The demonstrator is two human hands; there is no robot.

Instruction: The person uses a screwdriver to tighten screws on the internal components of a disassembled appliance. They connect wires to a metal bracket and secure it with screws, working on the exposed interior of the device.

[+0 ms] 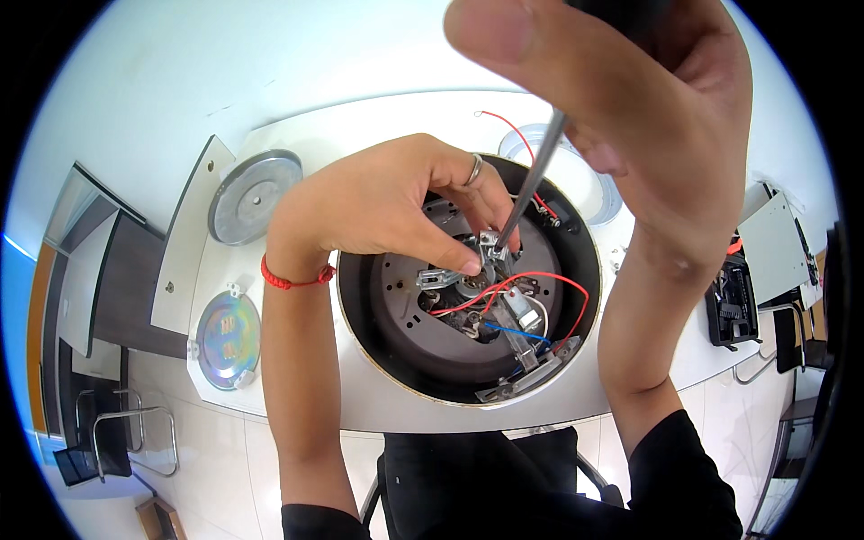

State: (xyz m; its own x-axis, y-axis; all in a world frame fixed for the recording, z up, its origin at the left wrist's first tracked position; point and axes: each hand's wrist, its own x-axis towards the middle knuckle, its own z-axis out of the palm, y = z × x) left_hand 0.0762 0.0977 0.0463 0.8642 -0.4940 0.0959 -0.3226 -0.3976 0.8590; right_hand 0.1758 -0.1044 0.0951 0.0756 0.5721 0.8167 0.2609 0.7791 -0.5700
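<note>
1. Left hand [387, 193]: nearly closed, thumb and fingers pinched about a small metal bracket [490, 239]; it wears a ring [474, 169], with a red bracelet [297, 281] at the wrist.
2. Right hand [670, 117]: raised and curled round the dark handle of a screwdriver [539, 165], most of that handle being out of my sight.
3. The screwdriver's shaft slopes down leftward, its tip at the bracket, just beside the left fingers. I cannot tell whether it sits in a screw.
4. The bracket stands near the middle of a round black housing [355, 315], above a grey plate [409, 337]. The housing sits open on a white table [281, 137].
5. Inside it, a red wire [542, 274] arches over the near right part; a blue wire [520, 330] runs below.
6. Left of the housing: a grey metal lid [241, 214] at the back and, nearer, a shiny iridescent disc [229, 335] with white clips.
7. Behind it, to the right: a pale round dish [580, 184], partly covered by the right hand.
8. Far right: a black tool case [733, 310], open.
</note>
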